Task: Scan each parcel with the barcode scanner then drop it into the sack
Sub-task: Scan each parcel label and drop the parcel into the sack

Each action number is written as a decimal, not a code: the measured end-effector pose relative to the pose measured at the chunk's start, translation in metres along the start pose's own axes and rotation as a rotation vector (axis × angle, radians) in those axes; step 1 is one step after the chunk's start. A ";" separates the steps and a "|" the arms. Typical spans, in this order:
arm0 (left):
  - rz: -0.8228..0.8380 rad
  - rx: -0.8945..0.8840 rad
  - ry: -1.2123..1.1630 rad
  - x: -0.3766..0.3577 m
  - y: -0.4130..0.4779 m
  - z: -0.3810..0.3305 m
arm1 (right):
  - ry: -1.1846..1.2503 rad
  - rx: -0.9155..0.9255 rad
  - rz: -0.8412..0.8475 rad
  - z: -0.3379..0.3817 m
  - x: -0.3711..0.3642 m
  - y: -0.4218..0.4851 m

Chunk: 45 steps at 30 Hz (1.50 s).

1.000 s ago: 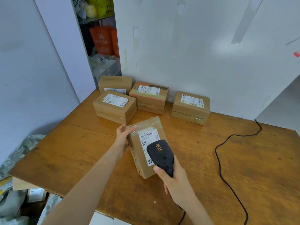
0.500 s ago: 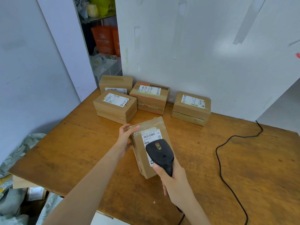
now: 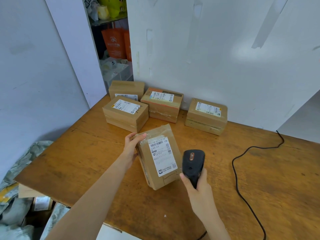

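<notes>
Sack: the sack [image 3: 15, 179] lies low on your left, under the edge of the desk [image 3: 86, 161]. A small box [image 3: 41, 203] with a white label seems to lie in its grey folds, so I think at least one parcel is done.
Back parcels: four back parcels [image 3: 125, 113] sit by the wall at the far side of the desk, well apart from the sack. No hand touches them. I judge all four need a scan and a drop.
Left hand: your left hand [image 3: 133, 146] grips the far left corner of the parcel [image 3: 159, 158], with the fingers curled over its top edge.
Parcel: it is near the middle of the desk, label up, and the whole label shows. Its near end looks to rest on the desk. I cannot tell if the far end is lifted.
Scanner: the scanner [image 3: 193, 163] is just beside the right edge of the parcel, not over the label.
Right hand: your right hand [image 3: 197, 186] is wrapped round the scanner's handle.
Cable: a black cable [image 3: 242, 187] lies across the desk on your right.
Progress: I cannot tell if this parcel has been scanned. It is not in the sack yet, so most of the job is left.
</notes>
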<state>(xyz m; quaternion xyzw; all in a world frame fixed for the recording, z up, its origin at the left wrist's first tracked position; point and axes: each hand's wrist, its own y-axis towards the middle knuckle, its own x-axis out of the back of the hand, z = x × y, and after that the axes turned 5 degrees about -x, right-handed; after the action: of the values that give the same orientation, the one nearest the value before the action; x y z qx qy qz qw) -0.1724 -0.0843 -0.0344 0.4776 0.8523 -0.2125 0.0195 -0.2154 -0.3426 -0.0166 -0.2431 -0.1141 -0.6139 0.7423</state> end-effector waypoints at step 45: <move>-0.330 0.105 -0.116 0.113 -0.053 -0.037 | 0.078 0.291 0.442 0.092 -0.140 0.049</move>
<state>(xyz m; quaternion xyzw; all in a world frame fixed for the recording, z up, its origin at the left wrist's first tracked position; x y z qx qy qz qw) -0.2712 -0.0034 -0.0094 0.3184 0.9043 -0.2842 0.0084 -0.1870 -0.1706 -0.0144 -0.1293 -0.1166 -0.4229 0.8893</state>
